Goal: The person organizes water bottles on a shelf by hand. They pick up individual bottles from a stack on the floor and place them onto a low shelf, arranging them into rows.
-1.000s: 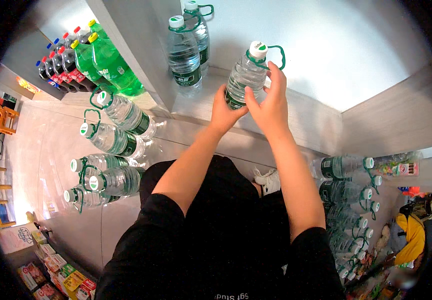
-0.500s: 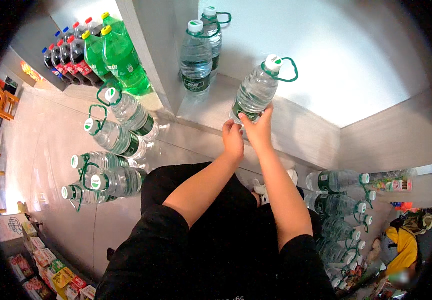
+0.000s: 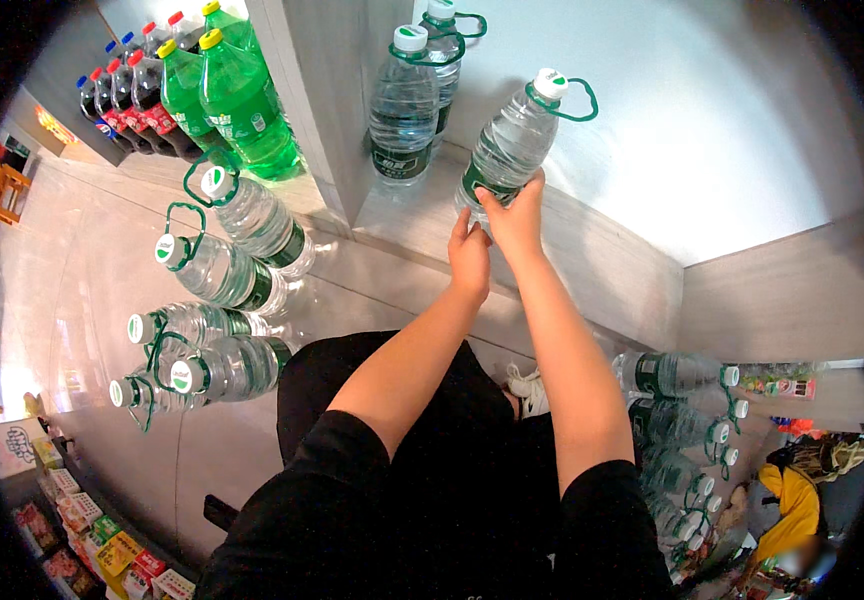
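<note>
A large clear water bottle [image 3: 515,137] with a white cap, green label and green loop handle tilts to the right over the pale shelf [image 3: 592,255]. My right hand [image 3: 520,225] is wrapped round its lower part, thumb across the label. At the bottle's base, my left hand [image 3: 469,262] has its curled fingers against the lower edge; their tips are partly hidden. Farther left on the shelf, two matching bottles stand upright, a front water bottle [image 3: 402,115] and a rear water bottle [image 3: 444,45] partly behind it.
Several water bottles [image 3: 252,225] stand on the floor at left, and more water bottles [image 3: 677,376] at right. An upright panel [image 3: 302,90] separates my shelf from green soda bottles [image 3: 242,105] and dark cola bottles [image 3: 152,105]. Small boxed goods [image 3: 117,550] sit lower left.
Both hands have moved slightly farther away with the bottle, which now sits deeper over the shelf. The view has shifted a little.
</note>
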The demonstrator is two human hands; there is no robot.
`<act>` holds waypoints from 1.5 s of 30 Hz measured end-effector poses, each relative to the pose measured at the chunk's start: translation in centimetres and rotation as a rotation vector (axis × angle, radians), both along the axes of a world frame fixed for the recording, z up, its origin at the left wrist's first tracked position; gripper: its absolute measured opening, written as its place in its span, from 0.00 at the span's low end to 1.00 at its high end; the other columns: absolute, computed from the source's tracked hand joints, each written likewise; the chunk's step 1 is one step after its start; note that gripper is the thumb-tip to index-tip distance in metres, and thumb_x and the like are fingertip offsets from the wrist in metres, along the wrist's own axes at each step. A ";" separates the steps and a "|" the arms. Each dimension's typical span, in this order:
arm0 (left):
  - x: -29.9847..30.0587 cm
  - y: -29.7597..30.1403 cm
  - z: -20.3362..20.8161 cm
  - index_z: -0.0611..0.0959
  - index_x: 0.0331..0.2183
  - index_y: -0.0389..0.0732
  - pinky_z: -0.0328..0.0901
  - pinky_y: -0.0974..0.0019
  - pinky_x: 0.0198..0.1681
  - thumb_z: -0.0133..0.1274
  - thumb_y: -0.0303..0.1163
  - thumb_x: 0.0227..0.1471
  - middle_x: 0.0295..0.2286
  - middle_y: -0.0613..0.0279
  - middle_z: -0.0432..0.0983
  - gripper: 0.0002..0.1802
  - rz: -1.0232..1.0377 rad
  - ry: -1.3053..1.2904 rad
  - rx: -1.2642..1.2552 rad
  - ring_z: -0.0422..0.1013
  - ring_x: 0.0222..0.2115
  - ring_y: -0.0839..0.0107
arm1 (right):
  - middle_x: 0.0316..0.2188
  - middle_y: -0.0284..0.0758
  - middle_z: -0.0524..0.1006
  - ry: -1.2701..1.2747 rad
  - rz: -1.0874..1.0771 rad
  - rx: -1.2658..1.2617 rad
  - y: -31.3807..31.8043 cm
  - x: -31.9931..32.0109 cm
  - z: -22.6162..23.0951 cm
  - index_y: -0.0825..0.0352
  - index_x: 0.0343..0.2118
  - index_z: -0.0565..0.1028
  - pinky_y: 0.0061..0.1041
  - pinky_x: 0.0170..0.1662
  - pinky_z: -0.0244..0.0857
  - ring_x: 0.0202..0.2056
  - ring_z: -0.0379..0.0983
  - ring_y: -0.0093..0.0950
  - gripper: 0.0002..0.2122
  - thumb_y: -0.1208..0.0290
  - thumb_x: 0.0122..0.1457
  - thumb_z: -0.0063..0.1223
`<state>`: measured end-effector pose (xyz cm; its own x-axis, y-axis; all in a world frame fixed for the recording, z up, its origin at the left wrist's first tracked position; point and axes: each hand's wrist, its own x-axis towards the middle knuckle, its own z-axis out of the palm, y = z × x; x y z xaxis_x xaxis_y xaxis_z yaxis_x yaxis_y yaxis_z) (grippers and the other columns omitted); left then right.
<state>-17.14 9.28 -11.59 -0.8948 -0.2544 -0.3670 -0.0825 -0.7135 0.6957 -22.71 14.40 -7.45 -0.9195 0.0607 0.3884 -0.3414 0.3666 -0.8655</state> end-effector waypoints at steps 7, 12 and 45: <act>-3.0 -1.6 0.1 0.54 0.59 0.34 0.57 0.75 0.32 0.40 0.23 0.44 0.39 0.57 0.66 0.37 -0.037 0.022 0.107 0.59 0.24 0.78 | 0.44 0.51 0.65 -0.018 -0.023 0.065 -1.4 -3.2 0.6 0.74 0.50 0.54 0.38 0.48 0.58 0.47 0.63 0.48 0.36 0.74 0.39 0.65; -4.6 -2.0 0.2 0.52 0.59 0.34 0.56 0.76 0.33 0.40 0.22 0.42 0.51 0.49 0.60 0.40 -0.041 0.048 0.150 0.61 0.31 0.76 | 0.44 0.52 0.65 -0.078 -0.071 0.109 -2.0 -4.8 1.1 0.73 0.49 0.55 0.39 0.47 0.59 0.46 0.63 0.50 0.36 0.73 0.39 0.65; -7.0 -2.9 0.2 0.51 0.60 0.39 0.57 0.73 0.35 0.41 0.28 0.41 0.32 0.67 0.67 0.42 -0.002 0.116 0.110 0.59 0.28 0.77 | 0.40 0.48 0.71 -0.082 -0.104 0.197 -3.8 -7.1 1.5 0.71 0.45 0.57 0.34 0.45 0.62 0.43 0.69 0.44 0.30 0.70 0.42 0.64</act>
<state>-24.11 6.36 -11.42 -0.9333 -0.2162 -0.2868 -0.0079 -0.7860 0.6182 -29.80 10.57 -5.97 -0.9412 0.0874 0.3265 -0.2245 0.5605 -0.7972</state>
